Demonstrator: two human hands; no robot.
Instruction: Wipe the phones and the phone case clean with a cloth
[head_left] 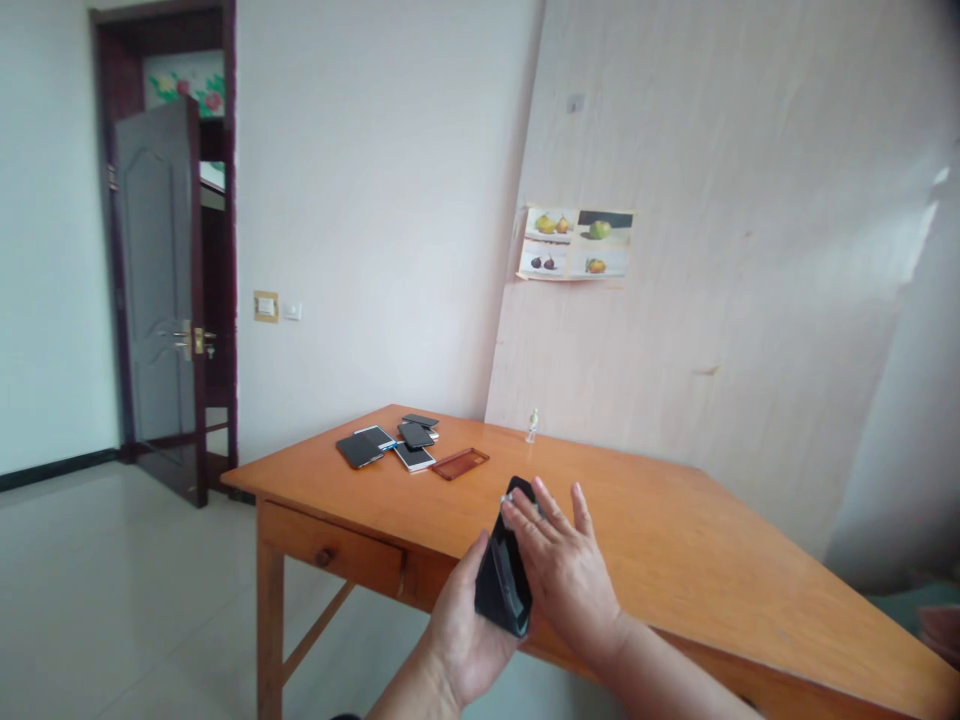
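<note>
A black smartphone (501, 585) is gripped along its edges by my left hand (469, 640), tilted above the front edge of the table. My right hand (566, 570) lies over the phone's screen from the right. Its fingertips press a small white wipe (507, 499) against the upper part of the glass, while the other fingers spread away. Most of the wipe is hidden under those fingers, so its exact shape cannot be made out.
The orange wooden table (637, 520) carries several phones (361, 451) at the back left, beside a reddish-brown phone case (460, 463). A small clear bottle (532, 426) stands near the back edge. A leaning board (675, 350) rises behind; a door (161, 300) stands ajar at left.
</note>
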